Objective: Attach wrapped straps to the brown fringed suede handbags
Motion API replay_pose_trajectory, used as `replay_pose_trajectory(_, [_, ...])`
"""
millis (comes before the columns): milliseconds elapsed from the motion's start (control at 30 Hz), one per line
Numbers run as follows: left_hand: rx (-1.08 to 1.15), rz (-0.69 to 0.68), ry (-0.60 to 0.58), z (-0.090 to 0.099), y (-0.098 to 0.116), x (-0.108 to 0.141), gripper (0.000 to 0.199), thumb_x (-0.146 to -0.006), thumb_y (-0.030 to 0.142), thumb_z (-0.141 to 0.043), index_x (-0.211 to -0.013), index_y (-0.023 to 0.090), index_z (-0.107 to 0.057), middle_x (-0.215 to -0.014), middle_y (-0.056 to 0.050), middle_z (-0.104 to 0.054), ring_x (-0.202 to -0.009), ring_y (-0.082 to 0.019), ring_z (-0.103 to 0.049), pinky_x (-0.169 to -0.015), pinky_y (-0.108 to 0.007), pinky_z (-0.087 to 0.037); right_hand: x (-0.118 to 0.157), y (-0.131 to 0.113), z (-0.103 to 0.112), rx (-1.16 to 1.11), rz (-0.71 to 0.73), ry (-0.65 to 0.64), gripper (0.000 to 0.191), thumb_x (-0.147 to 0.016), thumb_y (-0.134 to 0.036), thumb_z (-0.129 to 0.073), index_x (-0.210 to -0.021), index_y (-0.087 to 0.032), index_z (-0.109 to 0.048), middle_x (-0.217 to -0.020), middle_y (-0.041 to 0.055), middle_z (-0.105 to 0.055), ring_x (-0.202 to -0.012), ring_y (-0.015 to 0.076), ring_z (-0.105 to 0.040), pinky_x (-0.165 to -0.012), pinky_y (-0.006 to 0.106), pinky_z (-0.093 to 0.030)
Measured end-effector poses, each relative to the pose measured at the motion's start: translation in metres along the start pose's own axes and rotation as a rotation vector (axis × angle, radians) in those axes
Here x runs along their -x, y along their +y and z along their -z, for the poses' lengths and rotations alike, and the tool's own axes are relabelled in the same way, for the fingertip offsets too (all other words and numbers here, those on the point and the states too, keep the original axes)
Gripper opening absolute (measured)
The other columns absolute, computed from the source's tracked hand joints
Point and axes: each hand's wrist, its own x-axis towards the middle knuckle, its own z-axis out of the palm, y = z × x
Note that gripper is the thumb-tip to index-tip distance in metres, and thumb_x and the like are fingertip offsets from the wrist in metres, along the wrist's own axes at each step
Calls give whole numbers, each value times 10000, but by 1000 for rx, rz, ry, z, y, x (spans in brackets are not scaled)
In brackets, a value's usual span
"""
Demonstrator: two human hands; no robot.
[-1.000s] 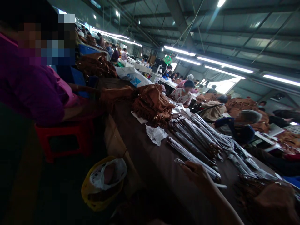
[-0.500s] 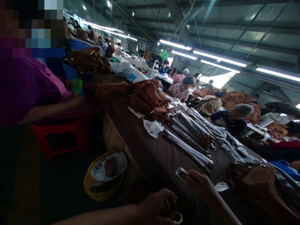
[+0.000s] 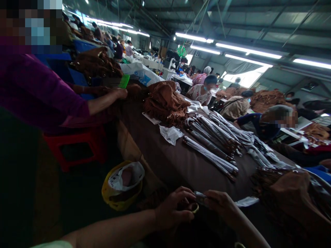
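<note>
My left hand (image 3: 176,208) is closed at the lower middle, fingers curled round a brown piece with a gold-coloured metal ring (image 3: 196,208). Beside it, my right hand (image 3: 219,202) pinches a small plastic-wrapped strap end (image 3: 199,197). That wrapped end points at the left fingertips; whether they touch it I cannot tell. Below the hands the view is too dark to make out. On the brown cloth-covered table (image 3: 165,162) beyond lie several straps in clear plastic (image 3: 209,156). A brown fringed bag (image 3: 289,196) lies to the right of my right hand.
Brown fringed bags (image 3: 165,100) are heaped farther up the table, near a crumpled white sheet (image 3: 170,134). A yellow bin (image 3: 110,201) with a white liner stands on the floor. At left, a person in purple (image 3: 51,93) holds a green comb (image 3: 124,81) by a red stool (image 3: 77,137).
My right hand has brought the plastic-wrapped strap end left, up to my left hand, which has risen slightly. The co-worker's hand with the green comb has moved right, towards the table.
</note>
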Motion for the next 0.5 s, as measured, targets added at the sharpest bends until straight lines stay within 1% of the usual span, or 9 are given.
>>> replay_pose_trajectory(67, [14,0,25,0,0,1,481,-725,360,-733,-1163,205,-609,-1198,-78,-520,-963,-164,-522,-862,-296,-416,0,-1,0,5,3,8,270,-879,-401,-525,-789,-181,-654,-647,-24,-529,-624,141,-479,-566,235,-348])
replay_pose_trajectory(133, [35,37,39,-1,0,2,491,-727,361,-733,-1166,191,-596,-1091,-64,-561,-906,-153,-523,-818,-283,-422,1,-4,1,13,4,5,282,-878,-405,-524,-781,-177,-660,-659,-17,-549,-634,144,-491,-574,235,-355])
replay_pose_trajectory(233, [92,101,38,-1,0,2,490,-726,380,-735,-1144,169,-590,-936,-34,-581,-817,-133,-514,-745,-260,-417,1,-10,3,8,5,-1,319,-867,-442,-528,-775,-174,-672,-661,-12,-570,-629,142,-501,-567,228,-367])
replay_pose_trajectory(300, [140,118,25,-2,0,0,484,-729,387,-734,-1133,164,-590,-894,-25,-583,-773,-121,-508,-714,-250,-411,1,-12,4,2,11,4,347,-862,-470,-528,-782,-170,-683,-655,-11,-574,-625,141,-507,-563,225,-376])
replay_pose_trajectory(367, [148,97,23,-2,1,-2,460,-725,377,-740,-1109,163,-607,-921,-38,-597,-794,-130,-525,-734,-261,-420,1,-12,3,5,12,6,356,-860,-478,-531,-782,-167,-687,-644,-12,-568,-624,142,-511,-565,227,-381])
replay_pose_trajectory(433, [106,51,28,-2,2,-3,422,-719,364,-747,-1075,165,-639,-1024,-71,-604,-911,-172,-549,-823,-300,-428,0,-11,2,21,11,-5,345,-869,-462,-527,-779,-167,-681,-643,-14,-562,-629,143,-512,-575,232,-379])
replay_pose_trajectory(500, [61,20,12,-2,3,-4,405,-719,361,-746,-1071,177,-664,-1148,-96,-577,-1033,-213,-538,-918,-342,-412,0,-10,1,44,12,-22,336,-881,-442,-517,-765,-166,-669,-639,-19,-550,-623,138,-503,-574,235,-369])
